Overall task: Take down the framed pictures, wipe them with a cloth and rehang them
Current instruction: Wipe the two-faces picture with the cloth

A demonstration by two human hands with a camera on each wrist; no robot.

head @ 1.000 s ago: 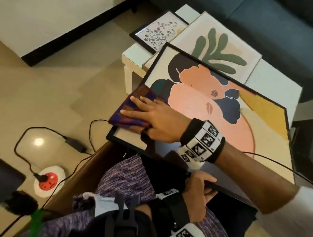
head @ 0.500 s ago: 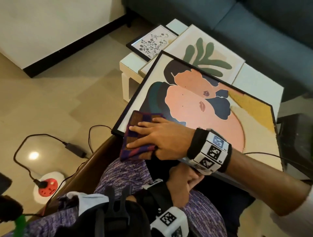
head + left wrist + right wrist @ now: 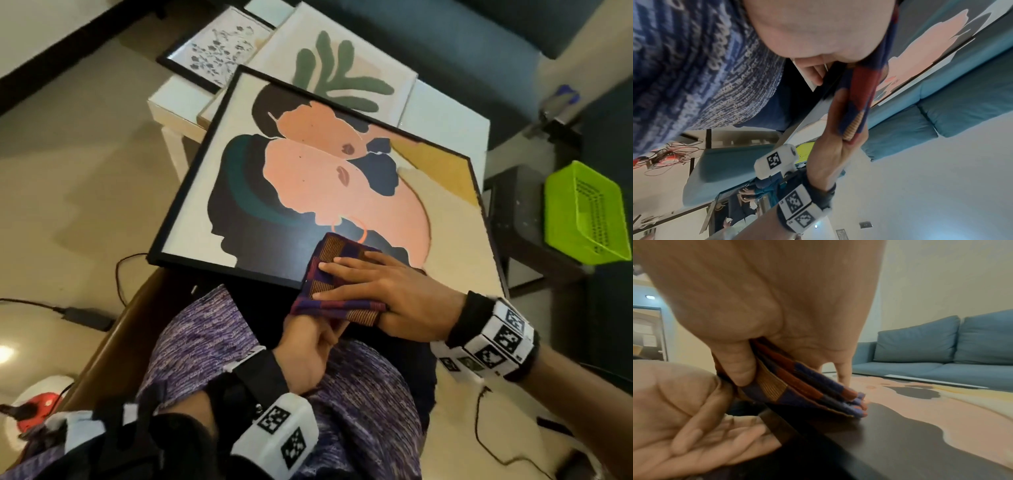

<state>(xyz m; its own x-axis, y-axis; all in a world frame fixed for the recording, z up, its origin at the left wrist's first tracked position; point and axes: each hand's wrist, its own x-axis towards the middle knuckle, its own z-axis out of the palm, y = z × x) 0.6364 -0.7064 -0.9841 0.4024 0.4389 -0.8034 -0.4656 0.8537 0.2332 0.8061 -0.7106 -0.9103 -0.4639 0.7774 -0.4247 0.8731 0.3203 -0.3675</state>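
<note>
A large black-framed picture of two faces (image 3: 325, 192) lies tilted across my lap, its far end on the white table. My right hand (image 3: 370, 284) presses a folded checked cloth (image 3: 329, 274) flat on the glass near the frame's near edge. Its fingers lie straight on top and its thumb pinches the fold, as the right wrist view shows on the cloth (image 3: 797, 386). My left hand (image 3: 308, 346) holds the frame's near edge from below, just under the cloth, with its fingers (image 3: 725, 439) reaching beneath the frame.
On the white table (image 3: 445, 116) lie a green-leaf picture (image 3: 335, 72) and a small black-framed floral print (image 3: 219, 51). A blue sofa (image 3: 445, 34) stands behind. A lime basket (image 3: 585, 212) sits on a dark stand at right. A cable with its adapter (image 3: 82, 315) and a red socket (image 3: 37, 407) lie on the floor at left.
My right hand has slid the cloth from the picture's near left corner rightward along the near edge. The left hand has stayed on the frame's near edge.
</note>
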